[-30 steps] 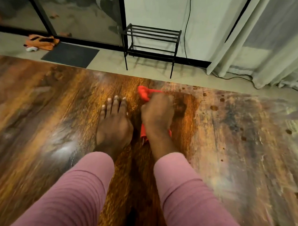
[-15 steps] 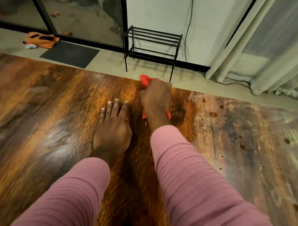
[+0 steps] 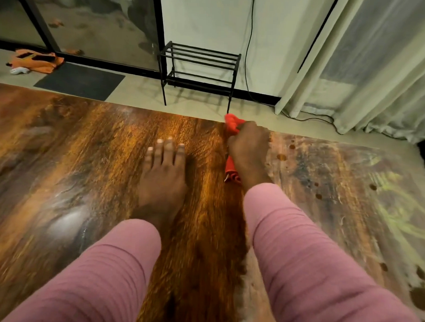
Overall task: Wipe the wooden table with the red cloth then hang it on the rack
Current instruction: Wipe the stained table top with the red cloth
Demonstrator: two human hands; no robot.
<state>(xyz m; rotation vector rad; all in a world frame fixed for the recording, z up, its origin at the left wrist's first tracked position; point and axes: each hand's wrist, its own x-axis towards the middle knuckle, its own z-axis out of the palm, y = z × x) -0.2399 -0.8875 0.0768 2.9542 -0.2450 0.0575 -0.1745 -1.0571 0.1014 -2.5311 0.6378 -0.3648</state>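
Observation:
My right hand (image 3: 249, 151) grips the bunched red cloth (image 3: 232, 125) and presses it on the wooden table (image 3: 74, 156) at its far edge. Red cloth shows ahead of the knuckles and behind the wrist; the rest is hidden under the hand. My left hand (image 3: 162, 176) rests flat on the table to the left, fingers straight and together, holding nothing. The black metal rack (image 3: 200, 71) stands on the floor just beyond the table, against the white wall.
A dark floor mat (image 3: 79, 80) and an orange cloth item (image 3: 36, 60) lie on the floor at the far left by glass doors. Pale curtains (image 3: 366, 70) hang at the right, with a black cable (image 3: 311, 118) along the floor. Dark spots mark the table's right side.
My right hand has pushed the red cloth away from me, from mid-table to the far edge. My left hand has stayed flat in place.

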